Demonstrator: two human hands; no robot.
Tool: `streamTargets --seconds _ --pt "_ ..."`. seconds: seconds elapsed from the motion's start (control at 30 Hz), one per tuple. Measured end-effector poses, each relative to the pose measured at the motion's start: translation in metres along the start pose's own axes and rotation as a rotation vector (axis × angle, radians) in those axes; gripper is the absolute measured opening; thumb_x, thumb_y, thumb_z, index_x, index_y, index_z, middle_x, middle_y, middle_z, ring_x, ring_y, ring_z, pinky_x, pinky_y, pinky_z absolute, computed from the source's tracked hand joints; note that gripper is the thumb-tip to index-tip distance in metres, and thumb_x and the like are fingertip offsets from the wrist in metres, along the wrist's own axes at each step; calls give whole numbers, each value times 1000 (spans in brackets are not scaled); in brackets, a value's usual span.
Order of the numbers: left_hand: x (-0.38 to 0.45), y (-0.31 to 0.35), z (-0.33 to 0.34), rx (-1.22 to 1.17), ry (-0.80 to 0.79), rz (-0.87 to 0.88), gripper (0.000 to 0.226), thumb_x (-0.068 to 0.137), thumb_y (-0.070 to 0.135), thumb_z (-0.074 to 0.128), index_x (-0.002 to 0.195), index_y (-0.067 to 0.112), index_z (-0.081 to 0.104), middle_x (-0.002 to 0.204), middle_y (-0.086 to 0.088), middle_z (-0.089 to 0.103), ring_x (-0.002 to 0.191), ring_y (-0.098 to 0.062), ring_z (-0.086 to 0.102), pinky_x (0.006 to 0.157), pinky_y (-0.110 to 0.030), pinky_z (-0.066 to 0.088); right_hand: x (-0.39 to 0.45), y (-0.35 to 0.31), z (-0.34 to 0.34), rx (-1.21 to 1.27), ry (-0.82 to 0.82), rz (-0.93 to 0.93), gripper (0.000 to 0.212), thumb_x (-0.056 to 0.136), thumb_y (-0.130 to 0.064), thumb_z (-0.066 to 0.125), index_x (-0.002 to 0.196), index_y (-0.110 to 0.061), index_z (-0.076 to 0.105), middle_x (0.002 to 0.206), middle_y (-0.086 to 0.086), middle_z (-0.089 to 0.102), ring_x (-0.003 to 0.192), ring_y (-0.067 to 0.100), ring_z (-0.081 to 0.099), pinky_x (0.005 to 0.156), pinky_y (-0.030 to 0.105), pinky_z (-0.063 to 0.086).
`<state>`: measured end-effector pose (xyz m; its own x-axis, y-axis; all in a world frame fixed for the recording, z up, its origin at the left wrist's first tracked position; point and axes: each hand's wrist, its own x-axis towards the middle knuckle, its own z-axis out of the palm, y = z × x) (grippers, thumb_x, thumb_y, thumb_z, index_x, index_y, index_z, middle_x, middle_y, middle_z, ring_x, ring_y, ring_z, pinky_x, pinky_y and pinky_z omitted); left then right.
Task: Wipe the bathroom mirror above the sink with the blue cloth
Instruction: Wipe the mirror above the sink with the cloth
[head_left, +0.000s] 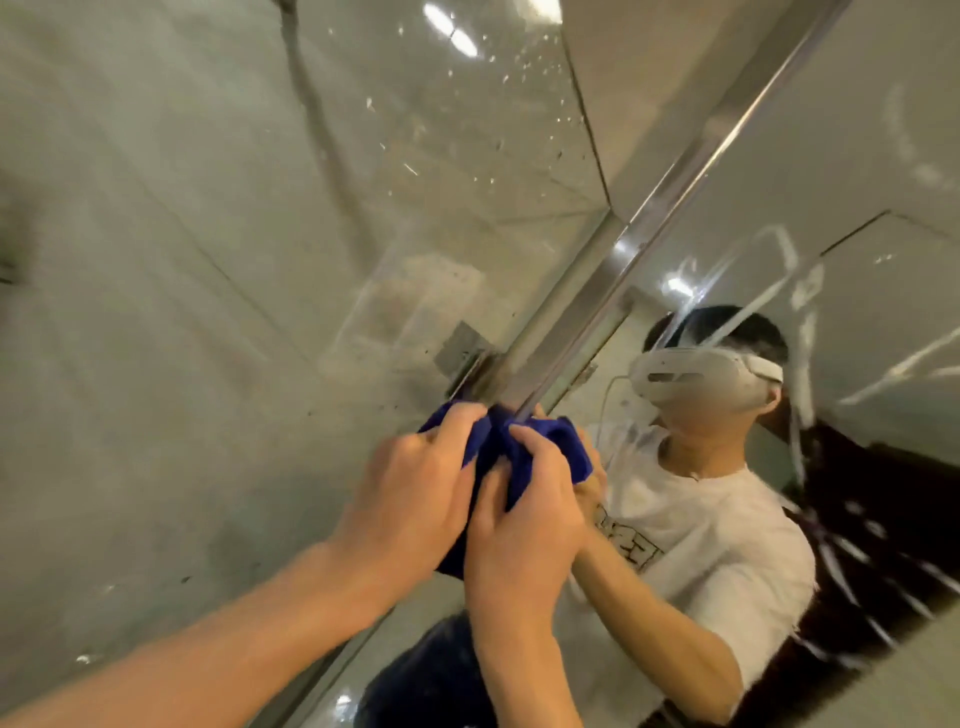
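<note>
The mirror (857, 291) fills the right half of the tilted view, streaked with white smears and reflecting a person in a white shirt. A bunched blue cloth (493, 447) is pressed at the mirror's left edge, against a metal frame strip (597, 291). My left hand (415, 483) grips the cloth's left side with curled fingers. My right hand (524, 514) holds the right side, fingers curled over it. Both hands sit close together, thumbs nearly touching.
A glass panel (322, 218) spotted with water marks stands left of the frame strip, with a metal hinge bracket (462, 353) just above the cloth. Grey tiled wall shows behind the glass. The sink is out of view.
</note>
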<state>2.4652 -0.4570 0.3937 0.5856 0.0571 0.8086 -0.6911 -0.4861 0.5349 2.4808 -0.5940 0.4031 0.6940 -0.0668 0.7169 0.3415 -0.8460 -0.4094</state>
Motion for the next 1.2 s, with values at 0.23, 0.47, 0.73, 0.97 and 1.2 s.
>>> streamTargets --seconds 0.23,0.47,0.73,0.97,1.2 --pt "110 79 -29 -166 81 -68 25 92 13 60 117 15 57 74 -4 68 56 -20 56 47 -30 40 81 -101 -89 -138 278 -83 26 85 -3 61 109 -14 64 97 -5 63 83 -3 44 76 -6 28" --pt "107 76 -27 -60 -71 -70 42 78 16 65 117 6 54 62 -1 65 41 -14 55 39 -15 35 80 -106 -85 -187 282 -135 24 84 -5 63 107 -13 62 97 0 66 83 7 54 70 7 34" --pt "61 58 -23 -48 -143 -221 56 68 -1 78 116 8 52 57 -5 65 39 -24 58 35 -29 43 78 -25 -60 -140 -199 145 33 88 -15 65 111 -39 64 102 -16 67 95 6 65 73 26 57" --pt "126 98 -42 -118 9 -181 29 87 8 66 116 6 61 67 -7 68 53 -25 61 49 -24 36 138 -55 -99 -147 77 -57 34 84 -3 67 109 -25 63 102 -22 59 92 2 55 88 25 47" --pt "174 123 -43 -162 131 -86 22 95 19 55 110 5 60 62 -2 65 47 -19 57 47 -22 33 134 -135 -126 -207 404 -169 34 83 -4 65 117 -11 62 108 -2 66 98 5 53 84 4 31"
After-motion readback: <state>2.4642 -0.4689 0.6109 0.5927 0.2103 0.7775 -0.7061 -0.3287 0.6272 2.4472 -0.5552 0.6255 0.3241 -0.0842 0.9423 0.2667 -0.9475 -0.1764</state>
